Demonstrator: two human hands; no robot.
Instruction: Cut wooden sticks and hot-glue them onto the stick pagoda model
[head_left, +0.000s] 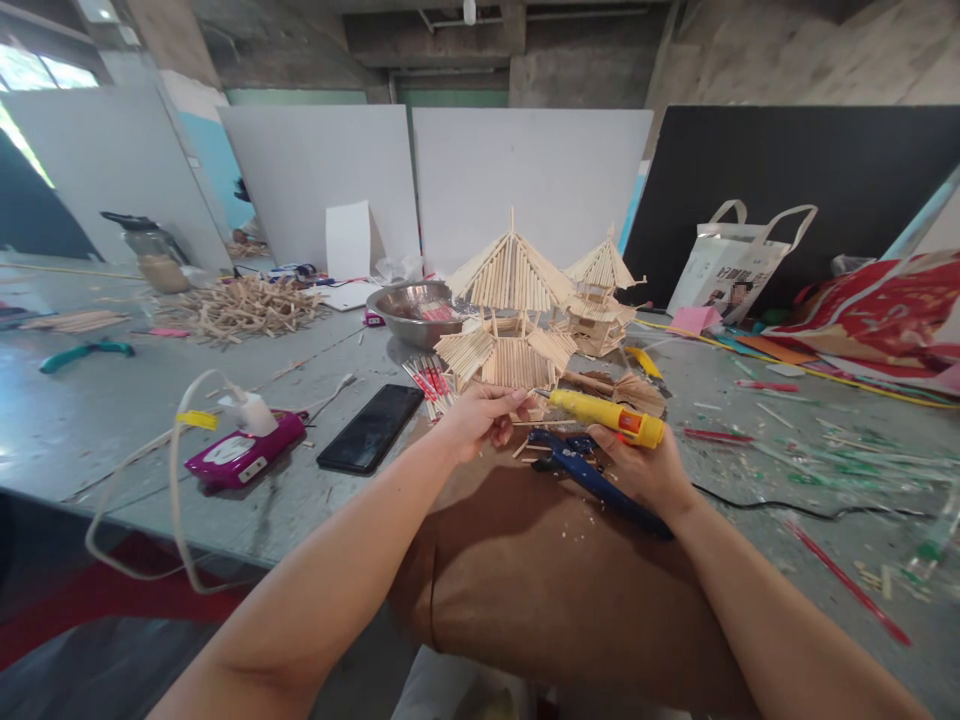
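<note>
My right hand (646, 474) is wrapped round a yellow hot glue gun (600, 412), whose nozzle points left. Close to the nozzle tip, my left hand (480, 418) is closed in a pinch; whatever its fingers hold is too small to make out. Just behind both hands stands a pavilion model (513, 290) built of thin wooden sticks, with a pointed roof. Dark blue pliers (600, 485) lie below the glue gun on a brown sheet (517, 580). Short stick pieces are scattered around the pliers' jaws.
A smaller stick pavilion (602, 290) and a metal bowl (409, 318) stand behind. To the left lie a phone (371, 428), a purple power strip (247, 448) with a white cable, and a stick pile (244, 308). Plastic scraps (825, 455) and a tote bag (724, 265) are at right.
</note>
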